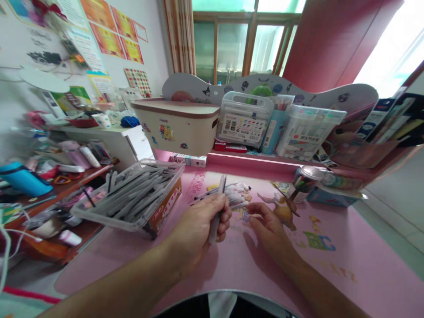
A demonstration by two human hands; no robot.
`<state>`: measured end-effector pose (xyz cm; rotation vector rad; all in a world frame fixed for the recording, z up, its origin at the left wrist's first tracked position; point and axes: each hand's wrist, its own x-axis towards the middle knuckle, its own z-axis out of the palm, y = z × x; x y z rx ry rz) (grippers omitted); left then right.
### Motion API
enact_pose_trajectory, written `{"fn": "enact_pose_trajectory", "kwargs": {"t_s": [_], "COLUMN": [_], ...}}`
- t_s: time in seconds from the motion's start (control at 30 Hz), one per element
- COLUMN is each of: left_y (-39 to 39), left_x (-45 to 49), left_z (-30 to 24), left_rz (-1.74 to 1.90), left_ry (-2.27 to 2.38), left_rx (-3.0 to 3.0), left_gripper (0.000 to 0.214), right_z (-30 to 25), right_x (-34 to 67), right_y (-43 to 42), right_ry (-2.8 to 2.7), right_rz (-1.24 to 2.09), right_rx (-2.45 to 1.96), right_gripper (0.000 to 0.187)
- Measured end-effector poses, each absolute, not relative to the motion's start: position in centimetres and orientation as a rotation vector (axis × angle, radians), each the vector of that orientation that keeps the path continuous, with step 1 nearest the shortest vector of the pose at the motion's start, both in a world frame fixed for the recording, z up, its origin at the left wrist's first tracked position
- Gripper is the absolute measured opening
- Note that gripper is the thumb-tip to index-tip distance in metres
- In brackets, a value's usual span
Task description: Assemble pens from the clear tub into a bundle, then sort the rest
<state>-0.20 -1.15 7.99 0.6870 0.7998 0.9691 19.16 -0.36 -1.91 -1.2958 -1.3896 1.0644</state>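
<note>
My left hand (212, 216) is closed around a grey, translucent-barrelled pen (215, 225), held upright with its dark, thin tip pointing up. My right hand (266, 225) is over the pink desk with thumb and index finger curved and slightly apart; nothing clear shows between them. Just beyond both hands lies a loose pile of slim white pens (235, 194), some with dark ends. Left of my left hand stands a clear plastic box (132, 226) packed with many similar grey pens (139, 190).
A lidded cream bin (179, 130), a clear marker case (245, 119) and another pen case (308, 132) stand on the shelf behind. A can (306, 176) holding pens and a blue box (331, 194) sit at the right. Cluttered shelves (82, 181) line the left.
</note>
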Motion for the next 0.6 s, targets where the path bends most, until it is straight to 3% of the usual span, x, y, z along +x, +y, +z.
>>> {"fn": "enact_pose_trajectory", "kwargs": {"t_s": [0.3, 0.6], "left_y": [0.3, 0.8], "left_x": [-10.5, -13.1], "left_z": [12.5, 11.1], "left_rz": [1.441, 1.3], "left_ry": [1.305, 1.611], "left_rx": [1.131, 1.216], "left_gripper": [0.008, 0.016], "right_z": [-2.1, -2.5], "right_x": [19.0, 19.1], "right_y": [-0.4, -0.2], "right_ry": [-1.445, -1.507], "right_rz": [1.04, 1.008], "right_rx": [-1.327, -1.326], "right_gripper": [0.02, 0.023]}}
